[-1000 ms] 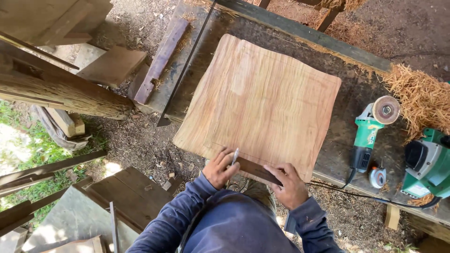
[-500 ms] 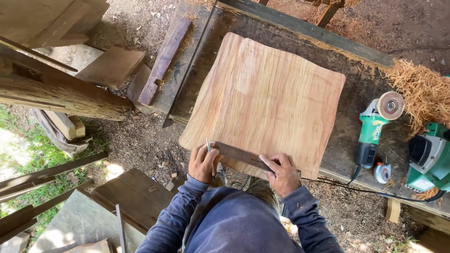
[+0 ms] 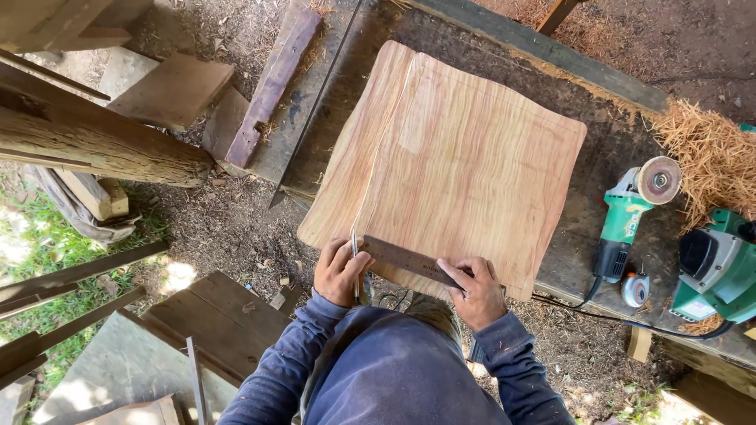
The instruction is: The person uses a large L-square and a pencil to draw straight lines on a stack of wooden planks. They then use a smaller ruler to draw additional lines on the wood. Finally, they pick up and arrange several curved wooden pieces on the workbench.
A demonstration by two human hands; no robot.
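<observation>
Ruler (image 3: pixel 409 262) lies on the slab's (image 3: pixel 457 157) near edge, right hand (image 3: pixel 476 291) pressing it; left hand (image 3: pixel 340 271) holds a pencil (image 3: pixel 354 256) at its end.

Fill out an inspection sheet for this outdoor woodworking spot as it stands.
Surface: dark plank workbench, dusty, bearing the slab and the power tools.
Job's things: pale grained wood slab lying flat; metal ruler laid along its near edge.
Clutter: green angle grinder and green power tool at the bench's right; pile of wood shavings.
Hands: left hand holds a pencil at the ruler's end; right hand presses the ruler down.
Cables: black cord trailing from the grinder along the bench edge.
Surroundings: rough log, loose boards, dirt and grass.
</observation>
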